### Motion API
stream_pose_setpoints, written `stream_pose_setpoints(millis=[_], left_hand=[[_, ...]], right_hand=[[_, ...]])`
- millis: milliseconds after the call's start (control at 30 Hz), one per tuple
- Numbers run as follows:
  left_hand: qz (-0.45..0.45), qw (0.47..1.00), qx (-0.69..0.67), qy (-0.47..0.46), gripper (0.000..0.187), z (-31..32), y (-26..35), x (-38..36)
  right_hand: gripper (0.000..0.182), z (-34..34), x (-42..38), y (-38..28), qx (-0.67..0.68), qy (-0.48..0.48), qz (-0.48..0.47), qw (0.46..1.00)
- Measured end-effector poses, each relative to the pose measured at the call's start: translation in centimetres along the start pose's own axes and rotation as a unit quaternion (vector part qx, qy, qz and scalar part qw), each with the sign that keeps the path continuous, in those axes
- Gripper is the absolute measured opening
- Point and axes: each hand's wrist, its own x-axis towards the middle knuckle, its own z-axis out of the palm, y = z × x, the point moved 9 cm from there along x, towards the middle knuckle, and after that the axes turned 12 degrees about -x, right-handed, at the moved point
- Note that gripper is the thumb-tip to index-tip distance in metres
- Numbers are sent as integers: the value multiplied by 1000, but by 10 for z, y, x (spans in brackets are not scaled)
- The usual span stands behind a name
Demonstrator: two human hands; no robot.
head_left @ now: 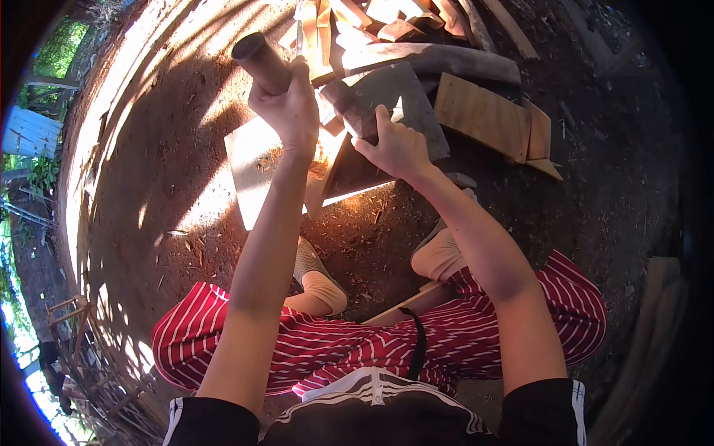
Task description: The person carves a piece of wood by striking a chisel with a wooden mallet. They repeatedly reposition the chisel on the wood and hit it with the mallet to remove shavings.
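My left hand (pixel 291 111) is closed around a dark, round-ended cylindrical piece (pixel 262 63), tilted up to the left. A thin, pale strip (pixel 300 33) rises just above that hand; what it is cannot be made out. Lower and to the right, my right hand (pixel 398 145) grips the right end of a dark wooden block (pixel 349 110), its thumb on top. The block is over a grey flat board (pixel 428 111). Under and beside my left forearm lies a pale board (pixel 249 160) with shavings on it.
Split wood pieces (pixel 394 30) are heaped at the top, beside a long curved piece (pixel 476 63). A plywood-like board (pixel 480 115) lies to the right. My feet, in light footwear, rest on shaving-strewn dirt (pixel 364 245). Sticks (pixel 111 386) stand at the lower left.
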Motion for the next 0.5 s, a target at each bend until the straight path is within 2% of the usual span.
stream_pose_setpoints(millis=[200, 267, 400, 500], left_hand=[[-14, 1000, 13, -14, 14, 9, 0, -10], [7, 998, 29, -48, 15, 17, 5, -15], [-16, 998, 40, -39, 15, 22, 8, -22], [7, 999, 29, -42, 15, 21, 10, -18]], right_hand=[[54, -2, 0, -1, -2, 8, -1, 1000], [53, -1, 1, -2, -2, 0, 0, 1000], [52, -1, 1, -2, 2, 6, -1, 1000], [53, -1, 0, -1, 4, 5, -3, 1000]])
